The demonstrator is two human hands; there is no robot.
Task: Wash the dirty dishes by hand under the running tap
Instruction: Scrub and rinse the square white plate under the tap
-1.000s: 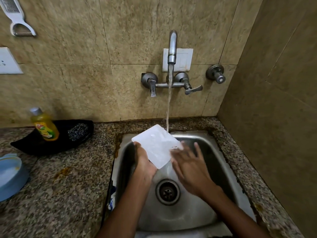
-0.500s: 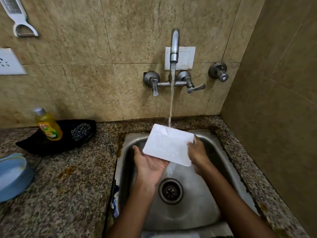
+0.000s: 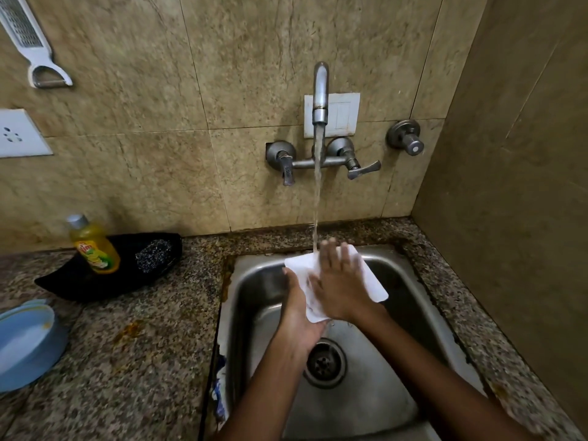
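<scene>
Your left hand (image 3: 297, 316) reaches up from the bottom centre of the frame, palm cupped under the near left edge of the white plate (image 3: 366, 278), fingers and thumb curled round it from below. Your right hand (image 3: 342, 288) lies flat on top of the plate, fingers straight and spread, fingertips pointing toward the wall and reaching the stream of water (image 3: 316, 198). The two hands are close together with the plate between them.

The plate is a flat white square with rounded corners, smooth and wet, held tilted over the back of the sink (image 3: 423, 300) at centre frame. The sink is dull brushed steel with a round drain (image 3: 324, 364) in its floor. The grey metal tap (image 3: 320, 97) juts from beige stone tiles.

The worktop (image 3: 143, 345) is speckled granite. At the left sit a yellow soap bottle (image 3: 94, 245) and a dark scrubber (image 3: 154, 256) on a black dish (image 3: 79, 284), and a pale blue bowl (image 3: 28, 338) at the left edge.
</scene>
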